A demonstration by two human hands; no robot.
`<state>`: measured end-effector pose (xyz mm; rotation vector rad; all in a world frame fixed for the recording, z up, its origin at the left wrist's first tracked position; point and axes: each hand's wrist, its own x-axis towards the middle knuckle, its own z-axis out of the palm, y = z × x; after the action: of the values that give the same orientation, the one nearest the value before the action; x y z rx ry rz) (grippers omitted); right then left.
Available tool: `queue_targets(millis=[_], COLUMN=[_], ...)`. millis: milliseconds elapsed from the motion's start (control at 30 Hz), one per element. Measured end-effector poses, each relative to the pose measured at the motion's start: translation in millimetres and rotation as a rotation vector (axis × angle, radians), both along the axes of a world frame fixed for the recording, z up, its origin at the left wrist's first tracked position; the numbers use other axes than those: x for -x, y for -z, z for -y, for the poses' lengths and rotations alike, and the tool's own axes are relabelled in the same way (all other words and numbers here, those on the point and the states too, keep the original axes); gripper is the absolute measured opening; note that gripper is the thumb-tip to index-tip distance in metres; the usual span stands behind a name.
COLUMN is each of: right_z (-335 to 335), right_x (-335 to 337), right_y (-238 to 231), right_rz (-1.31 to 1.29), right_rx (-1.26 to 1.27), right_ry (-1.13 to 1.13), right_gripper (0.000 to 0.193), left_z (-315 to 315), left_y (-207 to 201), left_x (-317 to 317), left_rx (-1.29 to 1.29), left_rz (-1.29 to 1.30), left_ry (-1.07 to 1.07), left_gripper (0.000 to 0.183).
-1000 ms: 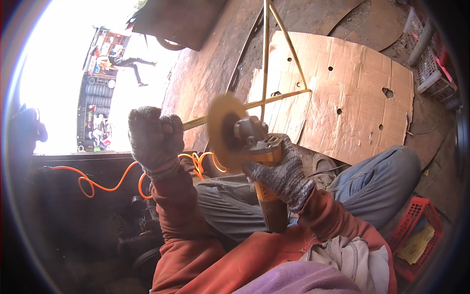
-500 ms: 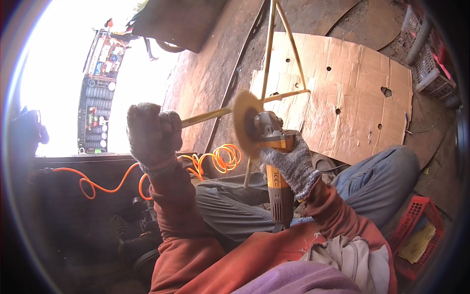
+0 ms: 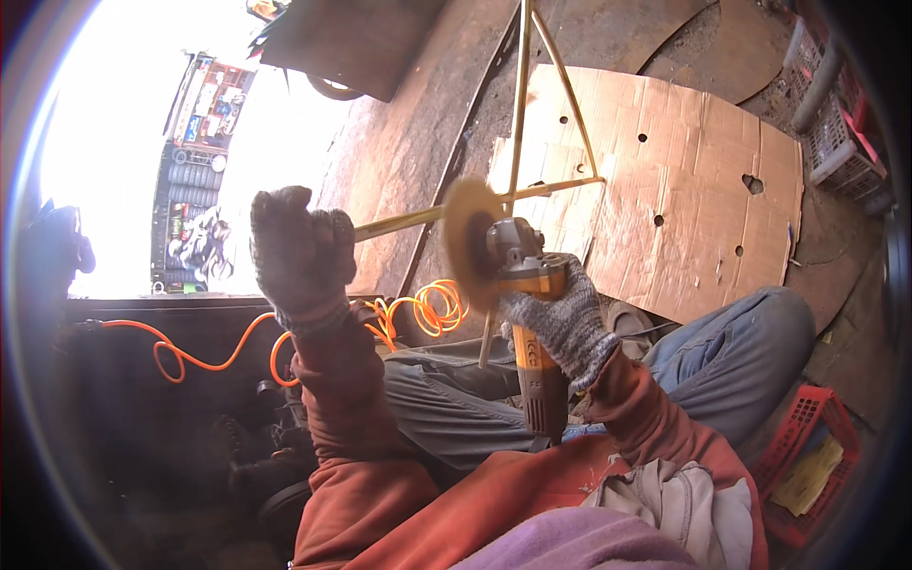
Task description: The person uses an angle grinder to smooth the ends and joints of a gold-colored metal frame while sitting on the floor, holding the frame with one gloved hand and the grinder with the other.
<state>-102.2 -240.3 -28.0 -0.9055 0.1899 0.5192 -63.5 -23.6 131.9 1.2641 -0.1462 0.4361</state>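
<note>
In a grey knitted glove, my left hand is closed around the left end of a yellowish metal rod frame. Thin bars of this frame meet at an angle and reach away to the top. My right hand, gloved as well, grips a yellow and grey angle grinder, held upright with its head away from me. The grinder's round disc looks blurred and overlaps the bar to the right of my left hand. Whether disc and metal touch, I cannot tell.
Flattened cardboard with holes lies on the ground beyond my crossed legs. A coiled orange cable or hose lies left of centre. Plastic crates stand at right, one red, one greyish. A dark panel is at the top.
The grinder and its disc have shifted slightly left along the bar. My left hand is marginally further right. Outside, the person at upper left is gone, and a motorbike has appeared lower down.
</note>
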Motion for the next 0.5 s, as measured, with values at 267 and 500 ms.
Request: queue_targets(millis=[267, 500], right_z=[-21.8, -39.1], right_x=[10.6, 20.4], right_y=[-23.3, -18.3], right_rz=[0.082, 0.122], right_rx=[-0.063, 0.063], right_ry=[-0.016, 0.018], right_gripper=[0.062, 0.053], left_z=[-12.1, 13.4], left_y=[-4.8, -14.2], left_x=[-37.7, -18.8], left_rx=[-0.133, -0.112], left_rz=[0.032, -0.138], left_ry=[-0.063, -0.345], left_gripper=[0.033, 0.020])
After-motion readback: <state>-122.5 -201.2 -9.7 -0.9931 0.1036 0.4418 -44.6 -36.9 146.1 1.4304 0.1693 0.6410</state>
